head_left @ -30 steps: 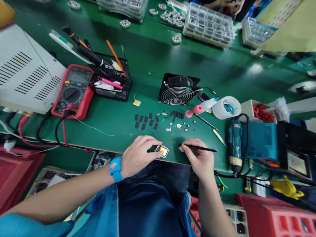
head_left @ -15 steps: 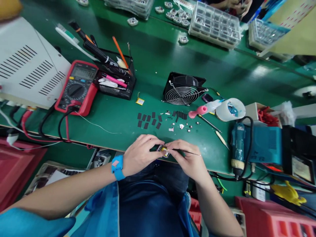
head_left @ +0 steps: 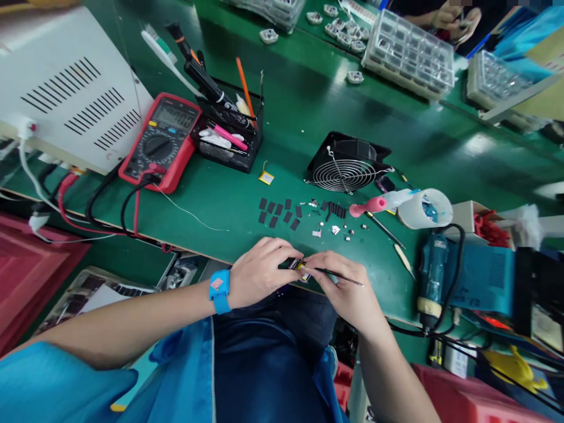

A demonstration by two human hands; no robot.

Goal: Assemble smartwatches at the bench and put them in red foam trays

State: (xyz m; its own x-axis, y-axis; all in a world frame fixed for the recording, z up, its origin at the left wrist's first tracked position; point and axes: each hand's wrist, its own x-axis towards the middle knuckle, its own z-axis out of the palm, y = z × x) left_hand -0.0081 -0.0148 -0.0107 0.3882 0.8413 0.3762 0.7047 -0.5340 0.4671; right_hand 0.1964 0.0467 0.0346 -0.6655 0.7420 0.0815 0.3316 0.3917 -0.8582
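My left hand (head_left: pixel 263 265), with a blue band at the wrist, is closed on a small electronic device (head_left: pixel 299 265) at the table's front edge. The device has a dark casing and a yellow part like a flat battery; fingers cover much of it. From the other side, my right hand (head_left: pixel 341 282) pinches slim dark tweezers (head_left: pixel 339 274), and its fingertips meet the device. Just beyond lie black rectangular pads (head_left: pixel 278 209), a stack of black strips (head_left: pixel 336 210) and several tiny parts (head_left: pixel 335 230). A small yellow battery (head_left: pixel 266 177) with wires rests farther back.
A fan (head_left: pixel 346 161) stands behind the parts. To the left are a red multimeter (head_left: pixel 161 141), a pen holder (head_left: pixel 229 155) and a grey-white unit (head_left: pixel 66 88). On the right sit a white cup (head_left: pixel 425 208) and an electric screwdriver (head_left: pixel 432 276). Another person's hands (head_left: pixel 456 23) appear at top right.
The whole view has shifted, so the table's things appear farther right. Both hands stay at the device, and the tweezers show more clearly in my right hand. The multimeter display reads differently.
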